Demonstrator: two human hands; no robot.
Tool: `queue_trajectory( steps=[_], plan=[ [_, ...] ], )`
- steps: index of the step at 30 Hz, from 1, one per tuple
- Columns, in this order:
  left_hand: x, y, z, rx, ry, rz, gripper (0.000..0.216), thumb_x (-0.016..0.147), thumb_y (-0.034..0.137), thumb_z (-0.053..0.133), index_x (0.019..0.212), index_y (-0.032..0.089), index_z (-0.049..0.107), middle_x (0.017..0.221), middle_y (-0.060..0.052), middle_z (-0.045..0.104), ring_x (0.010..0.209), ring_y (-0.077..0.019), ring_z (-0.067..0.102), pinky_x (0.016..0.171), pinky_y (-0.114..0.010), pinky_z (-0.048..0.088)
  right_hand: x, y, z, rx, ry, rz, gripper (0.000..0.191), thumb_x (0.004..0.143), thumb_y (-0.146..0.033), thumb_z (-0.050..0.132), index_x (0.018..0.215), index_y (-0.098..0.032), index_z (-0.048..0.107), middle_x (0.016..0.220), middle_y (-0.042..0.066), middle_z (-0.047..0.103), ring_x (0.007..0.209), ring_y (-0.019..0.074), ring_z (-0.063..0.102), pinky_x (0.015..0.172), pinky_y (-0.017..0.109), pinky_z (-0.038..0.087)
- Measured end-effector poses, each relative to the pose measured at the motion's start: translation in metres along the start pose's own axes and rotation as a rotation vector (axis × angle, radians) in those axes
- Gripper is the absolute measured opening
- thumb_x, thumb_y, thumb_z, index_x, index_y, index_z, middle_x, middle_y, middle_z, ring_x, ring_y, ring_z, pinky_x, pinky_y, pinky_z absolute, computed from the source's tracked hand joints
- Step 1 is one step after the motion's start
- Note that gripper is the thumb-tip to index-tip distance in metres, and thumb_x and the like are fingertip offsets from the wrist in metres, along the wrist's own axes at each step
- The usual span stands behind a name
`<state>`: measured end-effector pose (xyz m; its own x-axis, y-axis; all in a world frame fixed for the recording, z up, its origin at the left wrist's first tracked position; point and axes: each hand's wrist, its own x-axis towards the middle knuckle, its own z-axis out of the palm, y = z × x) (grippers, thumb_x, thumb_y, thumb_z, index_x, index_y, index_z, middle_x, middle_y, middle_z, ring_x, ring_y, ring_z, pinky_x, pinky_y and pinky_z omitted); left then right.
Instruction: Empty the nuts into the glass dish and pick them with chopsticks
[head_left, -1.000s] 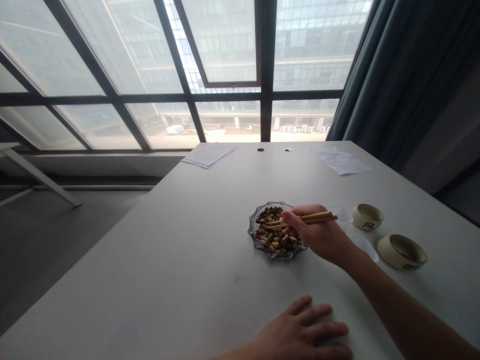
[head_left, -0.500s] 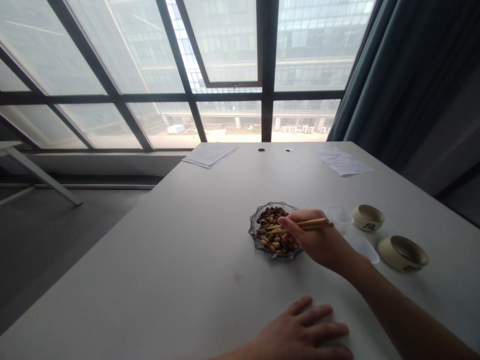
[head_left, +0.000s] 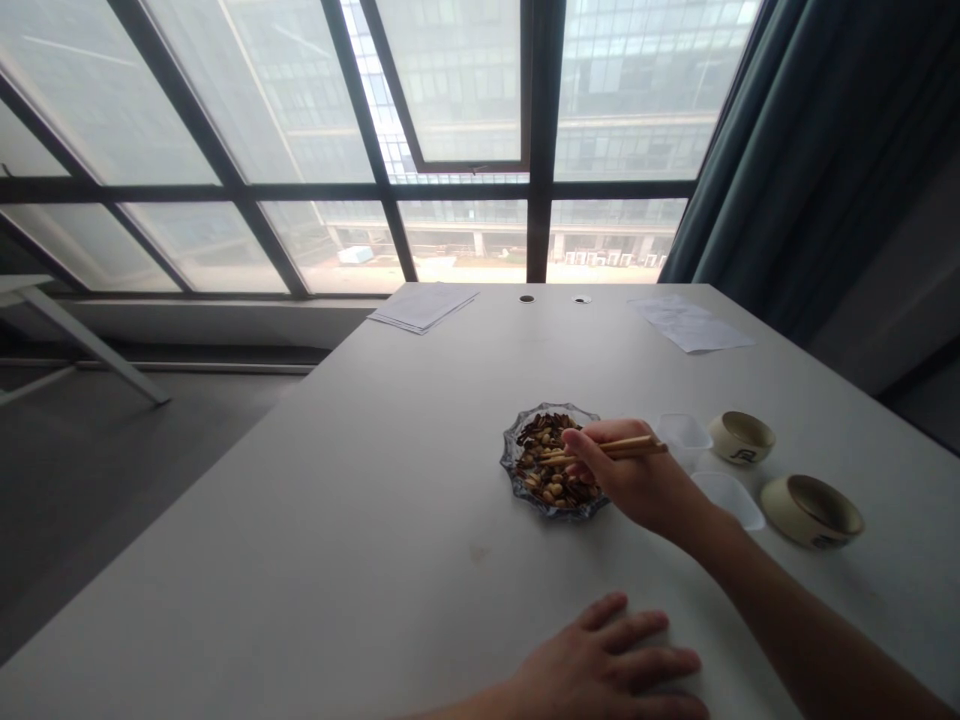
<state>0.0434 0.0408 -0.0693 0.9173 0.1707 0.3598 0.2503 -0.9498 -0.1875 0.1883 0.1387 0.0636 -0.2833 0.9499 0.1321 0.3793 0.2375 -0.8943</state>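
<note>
My right hand [head_left: 637, 475] is closed round a pair of wooden chopsticks [head_left: 626, 449], held almost level. Their tips reach into a scalloped glass dish [head_left: 513, 482] full of mixed nuts and dark seeds [head_left: 545, 455]. Whether the tips pinch a nut is too small to tell, and my fingers hide the dish's right side. Nearer to me, my left hand [head_left: 607, 660] lies flat on the white table, fingers spread, holding nothing.
Right of the dish stand two small clear plastic trays, the far one [head_left: 684, 432] and the near one [head_left: 731, 498]. Beside them are two beige ceramic bowls, one farther [head_left: 741, 440] and one nearer [head_left: 811, 512]. Paper sheets [head_left: 424, 308] lie at the far left, another sheet [head_left: 691, 324] far right.
The view has shifted slightly, so the table things sit a little farther right. The chopsticks stay over the dish, and my left hand rests in the same place.
</note>
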Motion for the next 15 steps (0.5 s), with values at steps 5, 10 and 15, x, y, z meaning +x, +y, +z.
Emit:
queue_trajectory(
  steps=[5, 10, 15],
  plan=[
    [-0.0003, 0.0002, 0.0011, 0.008, 0.005, -0.001, 0.038, 0.106, 0.041, 0.038, 0.140, 0.042, 0.056, 0.159, 0.010, 0.040, 0.149, -0.0194, 0.032, 0.119, -0.039, 0.033, 0.0041, 0.0058, 0.0035, -0.017, 0.139, 0.006, 0.046, 0.092, -0.057, 0.059, 0.072, -0.018, 0.071, 0.067, 0.006, 0.075, 0.062, 0.0237, 0.074, 0.057, 0.029, 0.057],
    [-0.0008, 0.0001, 0.0014, 0.003, -0.012, 0.006, 0.038, 0.106, 0.041, 0.040, 0.141, 0.041, 0.054, 0.160, 0.009, 0.038, 0.149, -0.0198, 0.032, 0.119, -0.038, 0.034, 0.0068, 0.0061, 0.0057, 0.026, 0.245, 0.087, 0.054, 0.090, -0.066, 0.058, 0.070, -0.017, 0.071, 0.062, 0.009, 0.074, 0.059, 0.0262, 0.075, 0.054, 0.031, 0.059],
    [-0.0020, 0.0004, 0.0031, 0.006, -0.005, -0.005, 0.039, 0.106, 0.040, 0.037, 0.142, 0.042, 0.053, 0.161, 0.010, 0.036, 0.150, -0.0192, 0.029, 0.120, -0.038, 0.031, 0.0068, -0.0017, -0.0001, 0.128, 0.287, 0.158, 0.056, 0.083, -0.072, 0.062, 0.072, -0.017, 0.070, 0.063, 0.010, 0.074, 0.060, 0.0275, 0.075, 0.053, 0.032, 0.061]
  ],
)
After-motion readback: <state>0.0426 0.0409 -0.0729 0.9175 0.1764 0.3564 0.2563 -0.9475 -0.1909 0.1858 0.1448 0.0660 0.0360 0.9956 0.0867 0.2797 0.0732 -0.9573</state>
